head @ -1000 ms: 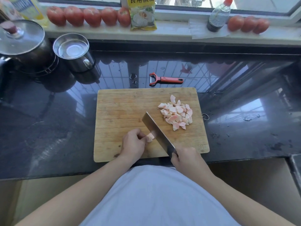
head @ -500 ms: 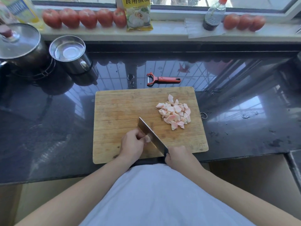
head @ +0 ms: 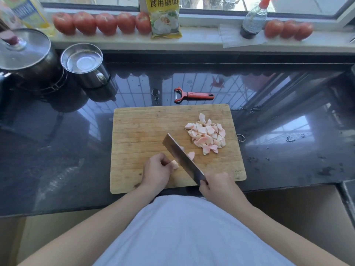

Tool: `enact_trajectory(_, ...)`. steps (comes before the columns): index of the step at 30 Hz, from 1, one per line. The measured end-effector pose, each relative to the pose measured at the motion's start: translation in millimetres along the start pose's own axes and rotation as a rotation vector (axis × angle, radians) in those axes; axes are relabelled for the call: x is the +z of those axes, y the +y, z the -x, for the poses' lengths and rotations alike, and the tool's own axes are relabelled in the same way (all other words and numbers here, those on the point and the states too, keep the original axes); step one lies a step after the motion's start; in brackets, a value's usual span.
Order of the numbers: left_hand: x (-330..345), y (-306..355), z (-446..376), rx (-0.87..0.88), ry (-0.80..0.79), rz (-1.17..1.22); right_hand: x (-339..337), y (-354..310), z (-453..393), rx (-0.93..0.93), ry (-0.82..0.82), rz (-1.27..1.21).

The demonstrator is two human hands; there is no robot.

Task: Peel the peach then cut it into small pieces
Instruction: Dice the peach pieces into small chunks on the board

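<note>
On the wooden cutting board [head: 138, 131] my left hand [head: 156, 170] pinches a small pale-pink peach piece [head: 174, 164] with curled fingers. My right hand [head: 216, 186] grips the handle of a cleaver [head: 180, 156], whose blade lies slantwise just right of that piece. A freshly cut bit [head: 191, 155] lies on the far side of the blade. A heap of several small peach pieces [head: 207, 136] sits on the board's right half.
A red-handled peeler [head: 192, 96] lies on the black counter behind the board. A lidded pot [head: 25, 56] and a steel mug [head: 84, 64] stand at the back left. Tomatoes [head: 101, 23], a yellow packet [head: 164, 18] and a bottle [head: 253, 20] line the windowsill.
The cleaver has come down through the held piece, and a cut bit now lies to the blade's right. My left hand still holds the remainder.
</note>
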State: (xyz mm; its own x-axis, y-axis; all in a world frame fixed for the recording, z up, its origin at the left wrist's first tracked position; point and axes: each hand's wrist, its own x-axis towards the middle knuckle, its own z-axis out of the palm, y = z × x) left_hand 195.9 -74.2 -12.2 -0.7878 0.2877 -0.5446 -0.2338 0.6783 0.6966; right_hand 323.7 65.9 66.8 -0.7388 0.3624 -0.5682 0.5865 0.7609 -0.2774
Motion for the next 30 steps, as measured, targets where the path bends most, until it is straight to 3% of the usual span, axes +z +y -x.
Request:
enact_trajectory(7,0.1,-0.7,-1.1,-0.007,-0.014,0.022,3.3,-5.3,-2.3,0.019,-0.073,0.114)
enact_trajectory(21,-0.7,-0.4,-1.7,0.016,-0.015,0.004,7.6,-5.6,-9.9,0.066,-0.136,0.085)
enact_trajectory(30,-4.2,2.6,3.5,0.034,-0.014,0.025,8.4,-18.2,-19.2,-0.029,0.038,-0.016)
